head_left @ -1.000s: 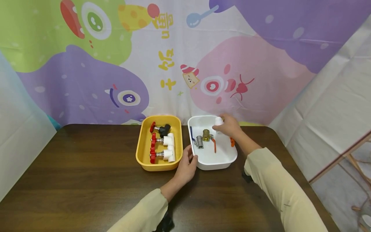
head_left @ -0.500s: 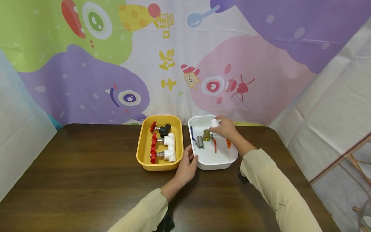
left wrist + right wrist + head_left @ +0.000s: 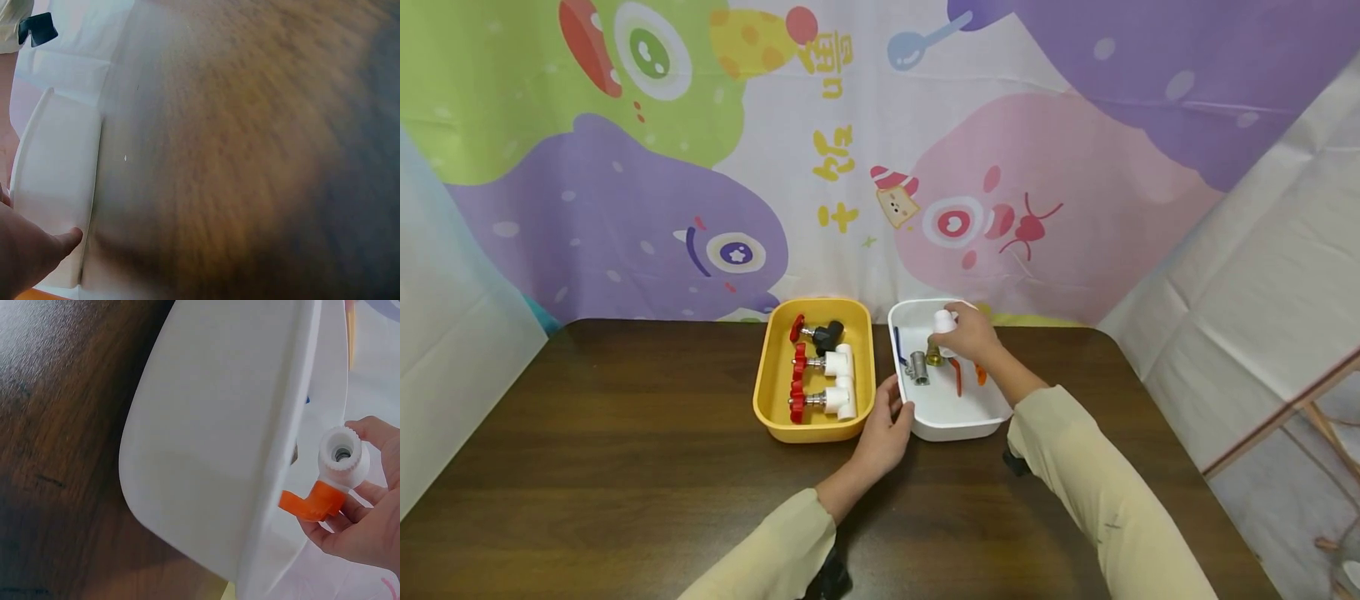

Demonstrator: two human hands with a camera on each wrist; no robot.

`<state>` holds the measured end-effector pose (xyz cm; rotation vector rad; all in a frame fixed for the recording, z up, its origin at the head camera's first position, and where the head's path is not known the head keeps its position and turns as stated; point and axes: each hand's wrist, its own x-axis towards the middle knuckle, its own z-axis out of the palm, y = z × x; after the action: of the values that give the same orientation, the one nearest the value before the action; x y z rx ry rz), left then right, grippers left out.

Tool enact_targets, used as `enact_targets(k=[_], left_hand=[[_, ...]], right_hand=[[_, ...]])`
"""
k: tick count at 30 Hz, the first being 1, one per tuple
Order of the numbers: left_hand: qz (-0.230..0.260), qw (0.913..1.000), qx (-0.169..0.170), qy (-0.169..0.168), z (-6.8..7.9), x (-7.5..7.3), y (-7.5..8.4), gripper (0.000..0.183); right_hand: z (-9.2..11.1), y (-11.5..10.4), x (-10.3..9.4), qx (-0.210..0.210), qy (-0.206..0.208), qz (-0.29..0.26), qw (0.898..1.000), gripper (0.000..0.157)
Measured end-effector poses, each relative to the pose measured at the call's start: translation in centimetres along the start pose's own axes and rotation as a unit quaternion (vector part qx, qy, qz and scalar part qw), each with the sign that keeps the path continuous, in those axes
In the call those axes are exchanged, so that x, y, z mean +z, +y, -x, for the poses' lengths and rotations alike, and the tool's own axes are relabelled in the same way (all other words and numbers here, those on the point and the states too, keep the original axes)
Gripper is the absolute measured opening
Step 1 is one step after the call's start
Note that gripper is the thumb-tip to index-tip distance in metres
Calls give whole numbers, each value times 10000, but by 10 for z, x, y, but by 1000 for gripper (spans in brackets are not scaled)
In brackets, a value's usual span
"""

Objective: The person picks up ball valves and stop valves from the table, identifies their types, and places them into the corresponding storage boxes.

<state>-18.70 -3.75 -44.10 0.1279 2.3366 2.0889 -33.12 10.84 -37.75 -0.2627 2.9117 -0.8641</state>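
My right hand [image 3: 976, 335] holds a white plastic ball valve [image 3: 340, 464] with an orange handle [image 3: 320, 501], over the far part of the white tray [image 3: 951, 427]. Its fingers and thumb grip the valve from both sides in the right wrist view. Inside that tray lie a brass valve [image 3: 934, 357], partly covered by the right hand, and a silver valve [image 3: 919, 367] with a blue handle. My left hand [image 3: 880, 437] holds the white tray at its near left corner, thumb against the outer wall in the left wrist view.
Left of the white tray stands a yellow tray [image 3: 762, 392]. It contains two white valves [image 3: 841, 383] with red handwheels and a black valve [image 3: 828, 335] with a red handwheel. Both trays stand at the brown table's [image 3: 625, 467] back edge, before a printed cloth [image 3: 842, 267].
My right hand has moved left across the white tray with the white ball valve, now partly covering the brass valve. The left hand stays at the tray's corner.
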Motion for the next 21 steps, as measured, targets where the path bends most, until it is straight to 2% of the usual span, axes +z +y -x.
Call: enact_targets(k=[1, 21], left_hand=[[-35, 10000, 40, 26, -2, 1, -5, 52], [-133, 9999, -103, 17, -3, 0, -7, 52]], right_hand=[[0, -1, 1, 16, -18, 25, 10000, 66], [-3, -9, 14, -194, -94, -26, 9998, 69]])
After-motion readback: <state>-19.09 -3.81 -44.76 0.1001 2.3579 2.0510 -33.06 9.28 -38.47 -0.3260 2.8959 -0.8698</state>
